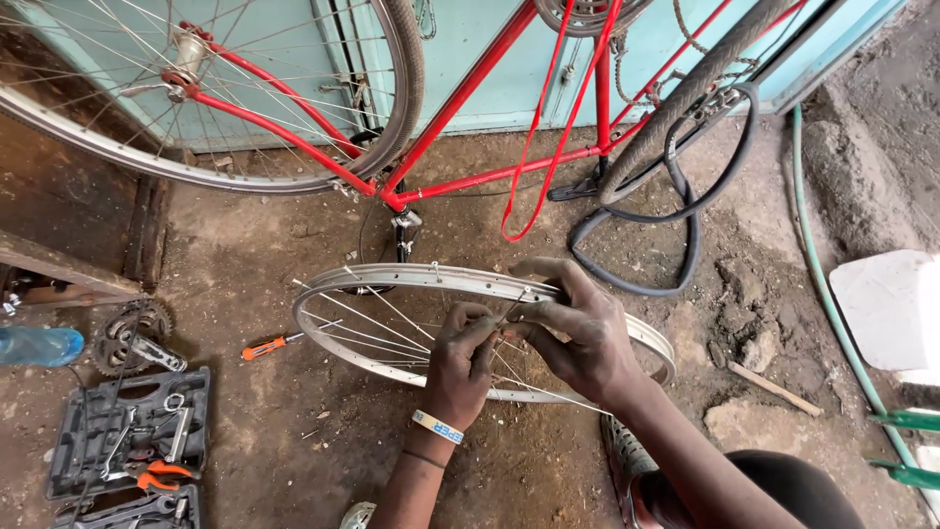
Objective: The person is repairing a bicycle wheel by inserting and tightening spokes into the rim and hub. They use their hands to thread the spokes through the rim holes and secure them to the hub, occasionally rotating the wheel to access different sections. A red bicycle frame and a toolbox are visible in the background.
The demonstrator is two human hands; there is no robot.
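Note:
A bare silver bicycle rim (pixel 392 277) with loose spokes lies tilted over the dirt floor in front of me. My left hand (pixel 460 358), with a white band on its wrist, pinches thin spokes (pixel 387 323) near the rim's middle. My right hand (pixel 578 328) reaches across the rim's right side, its fingers closed on the same bunch of spokes where the two hands meet. Both hands are dirty with grease.
An upturned red bicycle frame (pixel 460 98) stands behind. A black inner tube (pixel 676 216) lies at right, beside a green hose (pixel 813 264). At left are an orange screwdriver (pixel 264 347), a crank chainring (pixel 132 333), an open tool case (pixel 127 431) and a blue bottle (pixel 39 345).

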